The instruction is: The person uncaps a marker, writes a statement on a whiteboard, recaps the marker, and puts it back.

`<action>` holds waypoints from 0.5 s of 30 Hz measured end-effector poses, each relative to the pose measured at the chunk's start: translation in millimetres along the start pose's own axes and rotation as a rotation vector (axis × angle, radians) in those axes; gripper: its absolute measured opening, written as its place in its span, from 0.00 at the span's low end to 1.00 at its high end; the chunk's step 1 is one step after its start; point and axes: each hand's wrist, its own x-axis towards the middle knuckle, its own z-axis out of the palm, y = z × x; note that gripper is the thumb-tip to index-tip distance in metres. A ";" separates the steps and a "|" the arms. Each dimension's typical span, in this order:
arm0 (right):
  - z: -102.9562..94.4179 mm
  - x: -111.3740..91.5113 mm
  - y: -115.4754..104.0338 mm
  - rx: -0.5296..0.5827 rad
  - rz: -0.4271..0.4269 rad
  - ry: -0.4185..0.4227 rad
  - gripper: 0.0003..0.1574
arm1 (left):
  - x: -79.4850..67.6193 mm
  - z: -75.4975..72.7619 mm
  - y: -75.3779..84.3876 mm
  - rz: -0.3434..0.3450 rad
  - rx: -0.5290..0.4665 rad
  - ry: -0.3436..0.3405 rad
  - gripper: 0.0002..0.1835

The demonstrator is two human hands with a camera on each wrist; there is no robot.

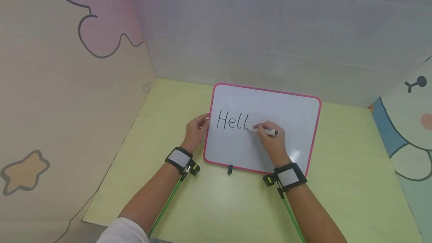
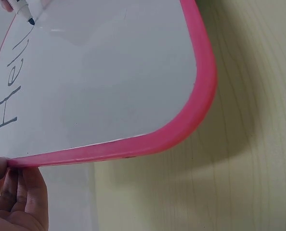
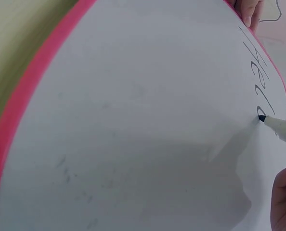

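Note:
A whiteboard (image 1: 229, 147) with a pink rim stands tilted on the table, its upper edge toward the back wall. Handwritten black letters (image 1: 232, 120) on it read "Hell". My left hand (image 1: 195, 134) pinches the board's left rim, thumb in front and fingers behind, as the left wrist view shows. Between the fingers of my right hand (image 1: 274, 141) is a white marker (image 1: 272, 132), gripped like a pen. In the right wrist view the black tip of the marker (image 3: 280, 128) is at the last letter's lower end. Part of the right palm is out of that view.
Below the board's lower rim lies a small black piece (image 1: 230, 169). The pale yellow wood-grain table (image 1: 216, 201) extends to both sides and in front. A light wall (image 1: 270, 40) rises behind it, and walls with cartoon drawings flank it. Green cords (image 1: 165, 209) run from the wrist straps.

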 end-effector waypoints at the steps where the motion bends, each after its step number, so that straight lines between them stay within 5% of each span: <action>1: -0.3 0.0 -0.6 -0.005 -0.001 0.003 0.10 | 0.2 0.1 0.1 0.001 0.000 0.002 0.18; 9: -1.8 -0.8 -2.7 -0.030 -0.007 0.008 0.10 | 1.3 0.9 -1.4 0.004 0.002 0.004 0.18; 15: -6.5 -1.4 -1.1 0.065 0.060 0.005 0.11 | 2.1 0.8 -4.5 -0.001 0.022 0.000 0.18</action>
